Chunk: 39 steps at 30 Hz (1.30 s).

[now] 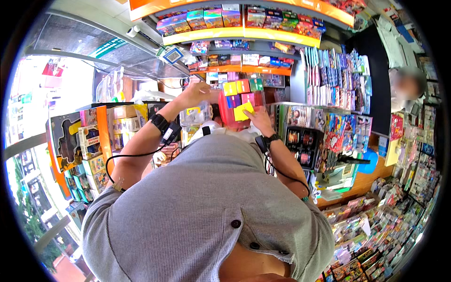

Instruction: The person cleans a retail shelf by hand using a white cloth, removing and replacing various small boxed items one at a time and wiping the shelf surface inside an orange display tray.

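Observation:
My right hand [261, 121] grips a bright yellow box [243, 111], thumb on its top face. That box is tilted above the near part of a red plastic container [227, 114]. Behind it in the container are several small coloured boxes, among them an orange-red box [242, 86], a green box [256, 84] and a purple-blue box [233, 101]. To the left of the container, my left hand [196, 94] is raised with its fingers bent. Whether anything is between those fingers is not clear. Both wrists wear black straps with cabled devices.
Shelves with boxed goods [211, 18] rise ahead. Upright packets [336, 70] fill a rack at the right, above a black divided tray [303, 146]. A clear plastic case [195, 114] stands below my left hand. Another person [407, 86] is at the far right.

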Each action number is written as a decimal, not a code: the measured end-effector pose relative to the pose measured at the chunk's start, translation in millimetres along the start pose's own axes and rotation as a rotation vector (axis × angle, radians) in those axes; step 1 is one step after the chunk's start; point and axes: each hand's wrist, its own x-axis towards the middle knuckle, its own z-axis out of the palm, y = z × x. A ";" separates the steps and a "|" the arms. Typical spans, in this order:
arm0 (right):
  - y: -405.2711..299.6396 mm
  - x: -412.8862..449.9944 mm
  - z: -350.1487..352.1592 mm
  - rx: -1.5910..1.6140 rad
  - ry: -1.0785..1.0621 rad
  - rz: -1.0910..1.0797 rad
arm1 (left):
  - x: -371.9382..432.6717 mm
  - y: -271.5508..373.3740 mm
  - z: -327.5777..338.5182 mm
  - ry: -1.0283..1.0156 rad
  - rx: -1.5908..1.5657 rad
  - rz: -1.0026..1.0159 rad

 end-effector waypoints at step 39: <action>-383.1 108.9 -181.0 1.023 -0.348 -0.368 | -6.0 123.7 -167.4 0.370 -1.521 0.417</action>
